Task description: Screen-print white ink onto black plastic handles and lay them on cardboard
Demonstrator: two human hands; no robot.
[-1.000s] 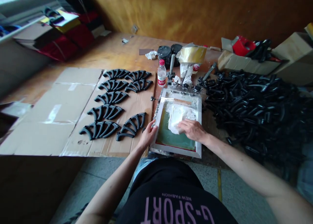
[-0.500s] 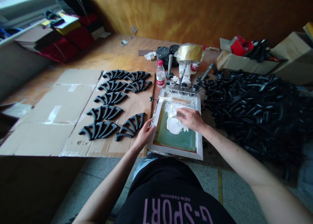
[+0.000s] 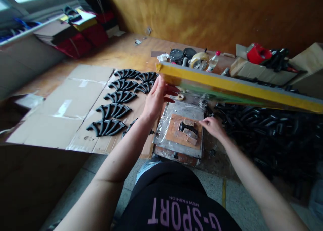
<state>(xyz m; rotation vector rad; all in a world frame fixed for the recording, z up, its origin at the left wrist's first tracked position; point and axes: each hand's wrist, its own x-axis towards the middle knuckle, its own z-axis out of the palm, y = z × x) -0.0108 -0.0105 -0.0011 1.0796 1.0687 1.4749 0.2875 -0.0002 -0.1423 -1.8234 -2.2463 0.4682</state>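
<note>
My left hand (image 3: 157,98) is closed on the near left corner of a raised screen printing frame (image 3: 227,84), its fingers reaching underneath. The frame is tipped up, yellow along its front edge, with green mesh showing below. Under it lies a metal base plate (image 3: 164,136) carrying a wooden board (image 3: 173,133). One black curved plastic handle (image 3: 189,127) rests on that board between small tan blocks. My right hand (image 3: 213,126) is at the board's right edge, thumb and fingers drawn together just beside the handle; no object shows in them.
Rows of black curved parts (image 3: 117,111) lie fanned on flattened cardboard (image 3: 63,93) to the left. A large heap of black parts (image 3: 272,133) is on the right. Behind the frame stand dark tins (image 3: 176,56), a tape roll (image 3: 199,60), a bottle (image 3: 213,61) and a carton (image 3: 267,74).
The screen printing frame has swung up from the base, uncovering the board and black handle. My left hand rose with it. My right hand left the white paste and moved to the board's right side.
</note>
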